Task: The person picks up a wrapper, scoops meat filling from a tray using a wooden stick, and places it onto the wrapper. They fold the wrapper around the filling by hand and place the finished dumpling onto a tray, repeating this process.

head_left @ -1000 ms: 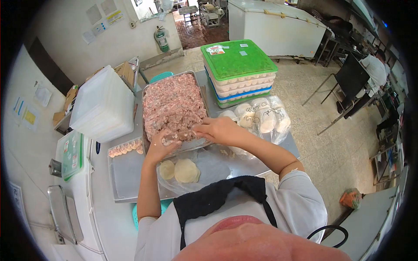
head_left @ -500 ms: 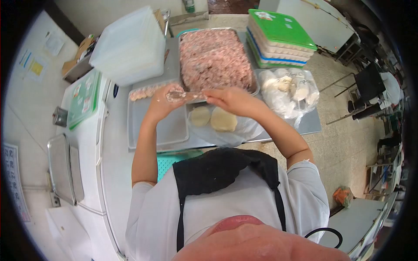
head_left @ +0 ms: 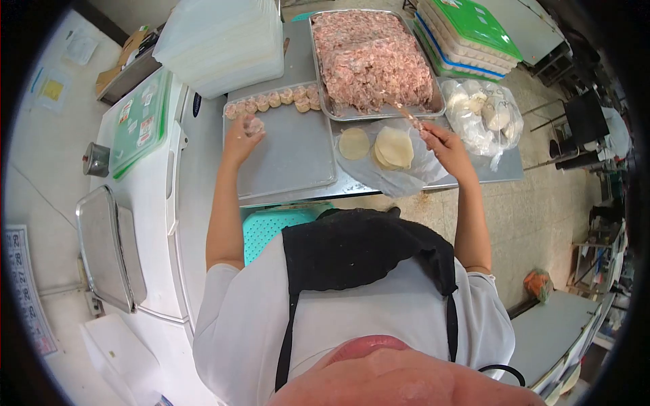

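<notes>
Grey table, dumplings (head_left: 273,99) beside left hand (head_left: 244,137).

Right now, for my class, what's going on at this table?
A person's right hand holds a meat-smeared utensil beside a tray of ground meat. The left hand is over a shallow tray, near small filled pieces; whether it holds one is unclear. Pale dough rounds lie on plastic between the two hands.
</notes>
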